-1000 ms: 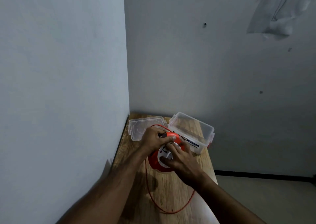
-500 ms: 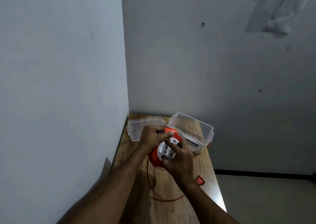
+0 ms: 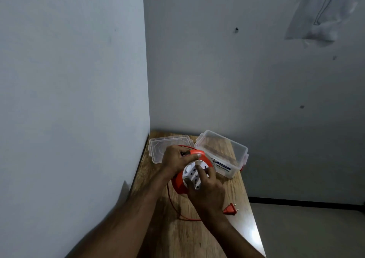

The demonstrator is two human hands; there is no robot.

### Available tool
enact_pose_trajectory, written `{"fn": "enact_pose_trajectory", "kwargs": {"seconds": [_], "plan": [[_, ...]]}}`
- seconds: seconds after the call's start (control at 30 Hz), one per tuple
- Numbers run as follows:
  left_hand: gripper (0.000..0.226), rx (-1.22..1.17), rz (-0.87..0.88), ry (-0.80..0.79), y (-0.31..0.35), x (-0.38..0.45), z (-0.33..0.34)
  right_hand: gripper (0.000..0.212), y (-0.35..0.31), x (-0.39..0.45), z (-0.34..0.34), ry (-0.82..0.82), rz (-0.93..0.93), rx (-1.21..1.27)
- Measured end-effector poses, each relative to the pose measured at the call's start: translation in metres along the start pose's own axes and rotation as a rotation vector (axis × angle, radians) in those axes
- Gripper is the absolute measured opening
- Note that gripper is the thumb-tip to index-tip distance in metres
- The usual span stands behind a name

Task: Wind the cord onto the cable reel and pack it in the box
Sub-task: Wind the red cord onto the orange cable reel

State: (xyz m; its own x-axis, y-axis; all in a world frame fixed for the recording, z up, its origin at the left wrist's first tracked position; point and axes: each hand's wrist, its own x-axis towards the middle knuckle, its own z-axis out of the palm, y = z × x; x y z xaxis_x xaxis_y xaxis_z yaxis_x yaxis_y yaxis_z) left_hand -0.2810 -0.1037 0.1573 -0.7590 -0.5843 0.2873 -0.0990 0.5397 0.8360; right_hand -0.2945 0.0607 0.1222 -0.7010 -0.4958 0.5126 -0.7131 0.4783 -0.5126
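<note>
The plug [image 3: 230, 209] now lies nearer the cable reel [image 3: 190, 174], both hands' fingers [image 3: 194, 156] gripping it

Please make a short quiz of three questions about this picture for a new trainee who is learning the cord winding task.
1. True or false: the plastic box is open, and its lid lies beside it.
2. Where is the plug? A) in the box B) on the table C) in the left hand
3. Which hand has its fingers on the white face of the cable reel?

Key: 1 true; 2 B; 3 the right hand.
</note>
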Motion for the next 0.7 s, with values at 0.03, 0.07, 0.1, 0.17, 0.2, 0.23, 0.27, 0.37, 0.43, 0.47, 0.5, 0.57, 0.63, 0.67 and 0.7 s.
{"fn": "enact_pose_trajectory", "kwargs": {"seconds": [0.03,0.07,0.1,0.17,0.2,0.23,0.27,0.37,0.43,0.47,0.5,0.57,0.63,0.67,0.7], "plan": [[0.045,-0.012,-0.005,0.001,0.001,0.002,-0.003,0.052,0.006,0.000,-0.003,0.017,-0.154,-0.121],[0.044,-0.018,-0.001,-0.006,0.001,0.004,-0.005,0.045,0.012,0.001,-0.006,0.030,-0.307,-0.210],[0.044,-0.009,0.006,-0.025,0.003,0.005,-0.007,0.040,0.020,0.002,-0.008,0.013,-0.448,-0.263],[0.043,0.024,0.029,-0.065,0.004,0.005,-0.010,0.042,0.030,0.006,-0.014,-0.124,-0.630,-0.318],[0.044,0.035,0.040,-0.082,0.004,0.005,-0.010,0.049,0.033,0.009,-0.017,-0.201,-0.672,-0.342],[0.045,0.039,0.043,-0.091,0.003,0.005,-0.009,0.056,0.034,0.013,-0.020,-0.243,-0.695,-0.361],[0.046,0.038,0.046,-0.094,0.002,0.005,-0.009,0.061,0.034,0.016,-0.022,-0.265,-0.709,-0.373],[0.049,0.050,0.039,-0.112,0.002,0.004,-0.007,0.062,0.028,0.025,-0.027,-0.329,-0.720,-0.398],[0.050,0.056,0.036,-0.121,0.002,0.005,-0.008,0.060,0.028,0.030,-0.028,-0.360,-0.717,-0.405],[0.050,0.053,0.030,-0.119,0.002,0.005,-0.009,0.060,0.027,0.031,-0.028,-0.370,-0.709,-0.417],[0.052,0.053,0.026,-0.118,0.002,0.005,-0.010,0.060,0.027,0.031,-0.027,-0.378,-0.700,-0.432],[0.054,0.059,0.036,-0.118,0.001,0.005,-0.010,0.057,0.026,0.030,-0.024,-0.381,-0.681,-0.434],[0.056,0.061,0.047,-0.112,0.001,0.003,-0.009,0.054,0.024,0.029,-0.021,-0.367,-0.665,-0.425],[0.058,0.066,0.050,-0.106,0.002,0.003,-0.008,0.054,0.023,0.029,-0.019,-0.362,-0.651,-0.426],[0.060,0.074,0.056,-0.094,0.003,0.002,-0.008,0.055,0.023,0.028,-0.017,-0.351,-0.633,-0.428]]}}
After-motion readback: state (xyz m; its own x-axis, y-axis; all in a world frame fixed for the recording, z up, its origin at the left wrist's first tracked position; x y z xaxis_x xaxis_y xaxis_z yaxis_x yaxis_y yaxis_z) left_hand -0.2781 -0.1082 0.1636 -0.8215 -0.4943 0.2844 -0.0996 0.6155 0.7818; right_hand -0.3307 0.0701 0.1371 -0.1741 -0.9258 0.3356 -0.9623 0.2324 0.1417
